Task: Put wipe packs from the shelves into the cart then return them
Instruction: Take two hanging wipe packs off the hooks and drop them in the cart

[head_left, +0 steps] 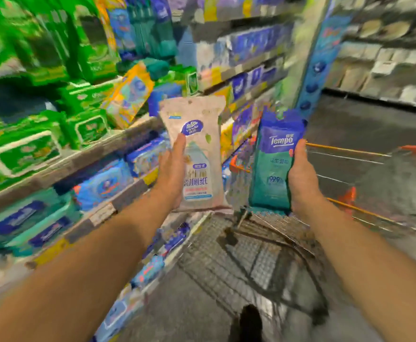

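— Two packs are up at once: the left hand (171,174) holds the pale wipe pack (197,154) from behind with its thumb laid up the front face, and the right hand (300,176) grips the blue-and-teal wipe pack (273,164) along its right edge, thumb on the front.

— Where are they relative to the cart (345,183)?

— Both are held upright in the air. The blue-and-teal one sits over the near corner of the wire basket; the pale one is between the basket and the shelves (61,166), which run along the left.

— How would they handle?

— They look like soft film pouches, probably light and a little squashy, with a smooth skin that could slide. A hold across the broad middle, as now, seems safer than pinching the crimped top or bottom seam.

— Any edges to mind?

— The orange rim of the cart is just beside the blue-and-teal pack, and the shelf lip juts out on the left, crowded with green packs (22,154). Open floor (365,129) lies ahead on the right. Much of the view is blurred and blocky, so what lies in the basket cannot be told.
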`<action>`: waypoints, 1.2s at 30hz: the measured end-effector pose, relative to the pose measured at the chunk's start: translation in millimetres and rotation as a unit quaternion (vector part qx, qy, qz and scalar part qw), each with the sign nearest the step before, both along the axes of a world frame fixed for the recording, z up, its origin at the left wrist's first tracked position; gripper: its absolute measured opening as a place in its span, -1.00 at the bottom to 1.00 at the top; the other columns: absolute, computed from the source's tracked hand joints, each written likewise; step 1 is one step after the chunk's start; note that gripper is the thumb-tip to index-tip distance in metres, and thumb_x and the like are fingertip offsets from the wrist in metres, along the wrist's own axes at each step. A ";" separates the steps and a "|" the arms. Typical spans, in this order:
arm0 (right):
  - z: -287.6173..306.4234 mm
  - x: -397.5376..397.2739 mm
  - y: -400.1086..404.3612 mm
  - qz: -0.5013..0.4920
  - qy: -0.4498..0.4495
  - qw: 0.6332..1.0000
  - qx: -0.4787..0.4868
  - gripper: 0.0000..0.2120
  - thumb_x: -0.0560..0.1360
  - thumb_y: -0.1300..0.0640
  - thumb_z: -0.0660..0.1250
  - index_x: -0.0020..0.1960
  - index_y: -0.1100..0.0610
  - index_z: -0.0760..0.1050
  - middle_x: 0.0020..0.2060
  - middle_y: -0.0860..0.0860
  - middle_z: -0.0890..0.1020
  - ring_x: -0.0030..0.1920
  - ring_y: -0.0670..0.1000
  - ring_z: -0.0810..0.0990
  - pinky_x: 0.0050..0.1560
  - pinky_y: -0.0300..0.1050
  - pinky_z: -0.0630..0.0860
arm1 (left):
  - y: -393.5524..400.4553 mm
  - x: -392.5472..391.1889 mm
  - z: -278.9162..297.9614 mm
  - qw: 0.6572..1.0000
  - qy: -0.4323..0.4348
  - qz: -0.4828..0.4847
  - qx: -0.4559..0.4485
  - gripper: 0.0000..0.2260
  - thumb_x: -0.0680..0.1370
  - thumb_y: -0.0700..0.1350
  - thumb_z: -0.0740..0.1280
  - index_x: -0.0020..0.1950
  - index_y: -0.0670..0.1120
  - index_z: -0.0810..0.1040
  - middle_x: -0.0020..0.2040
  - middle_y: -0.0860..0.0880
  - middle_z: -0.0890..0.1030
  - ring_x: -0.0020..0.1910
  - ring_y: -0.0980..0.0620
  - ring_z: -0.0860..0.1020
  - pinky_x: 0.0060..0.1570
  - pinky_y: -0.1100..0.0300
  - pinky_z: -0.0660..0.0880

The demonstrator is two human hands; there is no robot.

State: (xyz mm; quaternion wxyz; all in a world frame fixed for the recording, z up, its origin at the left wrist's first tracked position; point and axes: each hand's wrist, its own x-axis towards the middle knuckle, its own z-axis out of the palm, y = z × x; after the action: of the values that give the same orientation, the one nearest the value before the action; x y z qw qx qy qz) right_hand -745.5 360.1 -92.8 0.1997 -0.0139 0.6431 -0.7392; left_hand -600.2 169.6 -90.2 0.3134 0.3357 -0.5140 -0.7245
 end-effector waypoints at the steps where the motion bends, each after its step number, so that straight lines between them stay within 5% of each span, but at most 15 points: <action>1: -5.3 -29.9 7.0 -0.016 -0.003 1.000 0.006 -0.36 0.46 -0.51 0.18 0.01 0.01 0.69 -0.06 0.03 0.78 -0.05 0.14 0.77 0.12 0.31 0.64 | 0.3 -33.0 -5.9 1.000 -0.007 -0.006 -0.005 -0.55 0.50 0.34 0.31 0.16 0.02 0.63 0.02 -0.08 0.70 0.02 -0.17 0.71 0.07 -0.22 0.63; 4: -26.3 -121.4 21.5 -0.057 -0.011 0.998 0.022 -0.41 0.51 -0.47 0.15 0.04 0.00 0.65 -0.08 0.00 0.78 -0.09 0.08 0.78 0.09 0.22 0.67 | -2.9 -136.4 -23.8 0.999 -0.007 -0.052 -0.006 -0.55 0.40 0.37 0.33 0.06 0.07 0.65 0.03 -0.06 0.67 0.18 -0.22 0.65 0.17 -0.29 0.57; 11: -72.0 -302.2 17.9 -0.102 -0.076 0.991 0.041 -0.40 0.49 -0.49 0.17 0.03 0.00 0.65 -0.10 -0.04 0.78 -0.14 0.04 0.78 -0.07 0.07 0.70 | -21.8 -367.1 -70.3 0.978 -0.062 -0.199 0.028 -0.55 0.63 0.25 0.21 0.28 -0.04 0.62 0.24 -0.28 0.64 0.15 -0.29 0.65 0.14 -0.33 0.58; 16: -113.8 -386.2 -0.8 -0.100 -0.110 0.987 0.063 -0.44 0.53 -0.44 0.18 0.06 0.01 0.65 -0.08 -0.04 0.78 -0.16 0.01 0.78 -0.17 -0.02 0.70 | -44.6 -471.5 -105.4 0.960 -0.111 -0.250 0.054 -0.58 0.69 0.16 0.18 0.35 -0.09 0.58 0.15 -0.16 0.69 0.07 -0.17 0.68 0.01 -0.09 0.66; 18: -135.4 -410.7 -8.2 -0.099 -0.128 0.984 0.072 -0.44 0.53 -0.43 0.20 0.12 0.00 0.65 -0.10 -0.05 0.79 -0.14 0.03 0.78 -0.15 0.02 0.71 | -57.6 -504.7 -123.6 0.948 -0.143 -0.277 0.061 -0.58 0.69 0.16 0.16 0.30 -0.09 0.60 0.01 -0.12 0.72 -0.11 -0.07 0.72 -0.10 -0.01 0.69; 20: -159.1 -432.6 -15.4 -0.100 -0.150 0.980 0.087 -0.42 0.51 -0.45 0.20 0.14 -0.01 0.66 -0.08 -0.04 0.79 -0.11 0.05 0.78 -0.06 0.08 0.70 | -71.7 -535.0 -148.8 0.931 -0.181 -0.310 0.064 -0.51 0.65 0.26 0.17 0.30 -0.07 0.61 0.09 -0.14 0.72 -0.02 -0.10 0.72 0.05 -0.10 0.66; 24: -202.8 -466.0 -32.3 -0.120 -0.191 0.968 0.107 -0.43 0.54 -0.42 0.19 0.11 0.03 0.66 -0.09 0.01 0.79 -0.16 0.05 0.78 -0.13 0.04 0.71 | -95.6 -584.0 -215.8 0.909 -0.240 -0.340 0.006 -0.17 0.24 0.51 0.43 0.35 0.03 0.54 0.21 -0.07 0.69 0.09 -0.08 0.71 0.14 -0.18 0.62; 28: -255.6 -497.6 -51.0 -0.154 -0.214 0.955 0.134 -0.43 0.52 -0.43 0.20 0.08 0.02 0.67 -0.08 -0.01 0.79 -0.12 0.08 0.78 -0.01 0.15 0.70 | -116.9 -619.1 -298.1 0.867 -0.262 -0.422 -0.032 -0.15 0.11 0.31 0.67 0.29 -0.07 0.62 0.17 -0.06 0.72 0.16 -0.08 0.68 0.28 -0.12 0.55; 33: -320.0 -526.1 -77.9 -0.141 -0.241 0.951 0.131 -0.44 0.55 -0.40 0.19 0.18 0.02 0.64 -0.06 0.00 0.79 -0.09 0.04 0.78 -0.02 0.08 0.71 | -134.9 -637.7 -393.5 0.824 -0.350 -0.446 0.003 -0.08 0.02 0.29 0.69 0.29 -0.03 0.56 0.08 -0.04 0.74 -0.02 -0.07 0.74 0.05 -0.19 0.65; 36: -360.4 -539.0 -91.3 -0.130 -0.256 0.950 0.121 -0.50 0.58 -0.34 0.20 0.10 0.06 0.63 -0.18 -0.03 0.78 -0.18 0.00 0.77 -0.19 -0.01 0.73 | -145.5 -633.2 -449.5 0.806 -0.392 -0.442 0.033 -0.12 0.02 0.24 0.69 0.26 -0.03 0.58 0.04 -0.05 0.75 -0.07 -0.09 0.75 0.02 -0.22 0.65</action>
State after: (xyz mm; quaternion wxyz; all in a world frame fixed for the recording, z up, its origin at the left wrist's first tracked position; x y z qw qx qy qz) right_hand -1284.5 268.8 -453.2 0.2599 0.2838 0.6511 -0.6542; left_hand -1233.3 24.1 -539.7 -0.2798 0.3383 -0.6617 -0.6078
